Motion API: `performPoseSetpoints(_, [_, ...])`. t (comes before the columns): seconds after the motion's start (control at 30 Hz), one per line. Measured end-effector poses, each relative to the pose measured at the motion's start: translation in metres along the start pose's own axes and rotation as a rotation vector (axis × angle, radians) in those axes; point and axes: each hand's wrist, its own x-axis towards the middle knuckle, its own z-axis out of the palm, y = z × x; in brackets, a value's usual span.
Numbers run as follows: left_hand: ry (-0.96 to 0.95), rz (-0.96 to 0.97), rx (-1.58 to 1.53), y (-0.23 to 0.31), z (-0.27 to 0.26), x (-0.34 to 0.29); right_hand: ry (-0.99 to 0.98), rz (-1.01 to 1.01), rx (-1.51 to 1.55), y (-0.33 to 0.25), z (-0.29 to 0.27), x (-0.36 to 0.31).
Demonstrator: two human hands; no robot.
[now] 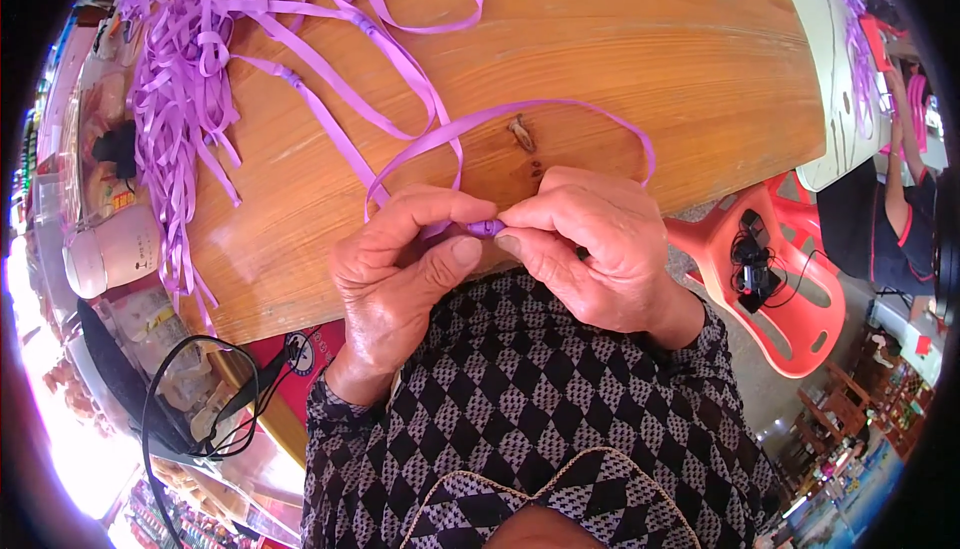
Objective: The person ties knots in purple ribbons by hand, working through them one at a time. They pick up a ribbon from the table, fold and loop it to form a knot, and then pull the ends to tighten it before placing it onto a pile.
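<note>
Just past the table's near edge, my two hands meet over a small purple clasp [486,229] on a purple ribbon lanyard [560,103]. My left hand [400,259] pinches the clasp's left end between thumb and fingers. From the other side, the thumb and forefinger of my right hand [595,244] grip its right end. The lanyard's ribbon loops out over the wooden table and curves back behind my right hand. Two more purple ribbons with small clasps [291,78] lie to the far left of my hands. Parts of the held clasp are covered by my fingertips.
A heap of purple lanyards [185,79] covers the wooden table's [640,49] left side and hangs over its edge. A pale cup [115,251] stands at the left. To the right, a coral plastic stool [780,324] holds a black corded device. Another person [885,219] is at the right.
</note>
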Motion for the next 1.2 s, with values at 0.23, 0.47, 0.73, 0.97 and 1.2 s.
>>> performPoseSetpoints(0.23, [-0.007,-0.081,0.099,0.005,-0.002,-0.002,-0.022,-0.116,-0.036,0.004,0.0,-0.002])
performPoseSetpoints(0.47, [-0.085,0.427,0.605,0.004,-0.003,0.001,-0.167,-0.142,-0.157,-0.003,-0.007,0.002])
performPoseSetpoints(0.73, [0.094,-0.092,0.004,0.012,0.003,-0.001,0.015,-0.186,-0.147,0.006,0.002,-0.001])
performPoseSetpoints(0.97, [0.06,0.055,0.105,0.002,0.0,-0.003,0.055,-0.135,-0.095,0.002,0.007,0.001])
performPoseSetpoints(1.2, [0.081,0.01,0.123,-0.003,0.001,-0.006,0.112,-0.117,-0.046,0.007,0.009,-0.002])
